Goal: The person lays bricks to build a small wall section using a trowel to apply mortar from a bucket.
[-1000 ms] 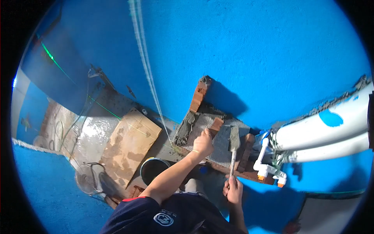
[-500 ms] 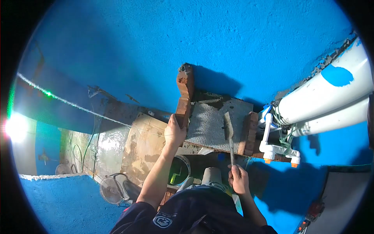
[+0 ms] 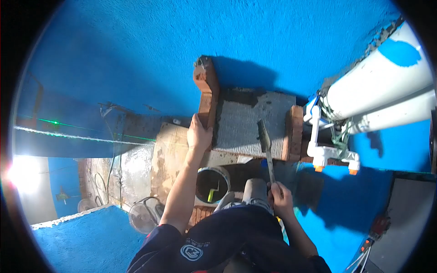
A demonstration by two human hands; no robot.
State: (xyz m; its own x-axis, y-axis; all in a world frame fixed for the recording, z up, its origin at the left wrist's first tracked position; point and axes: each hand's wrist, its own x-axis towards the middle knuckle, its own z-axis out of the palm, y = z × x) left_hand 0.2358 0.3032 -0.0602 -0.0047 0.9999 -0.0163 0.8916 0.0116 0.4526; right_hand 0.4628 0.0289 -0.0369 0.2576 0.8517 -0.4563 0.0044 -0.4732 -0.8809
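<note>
My left hand (image 3: 199, 133) is closed round the near end of a red brick (image 3: 207, 109), the nearer one of a short row on the left of a grey patterned slab (image 3: 250, 127). Another brick (image 3: 203, 75) with mortar on its end stands at the row's far end, by the blue wall. In my right hand (image 3: 281, 199) is a bricklayer's trowel (image 3: 265, 139), gripped by its handle. Its narrow blade, smeared with mortar, points away from me above the slab and looks apart from the bricks.
Right of the slab stands another brick stack (image 3: 293, 132). White pipes (image 3: 375, 82) and a smaller fitting (image 3: 321, 152) are farther right. A bucket (image 3: 227, 182) with a yellow-green tool is near my legs. A white string (image 3: 82, 137) and a fan (image 3: 142, 216) lie left.
My view has shifted, so the slab and bricks sit higher in the picture. My left hand stays on the brick. The trowel blade has turned more edge-on; the green laser line shows more.
</note>
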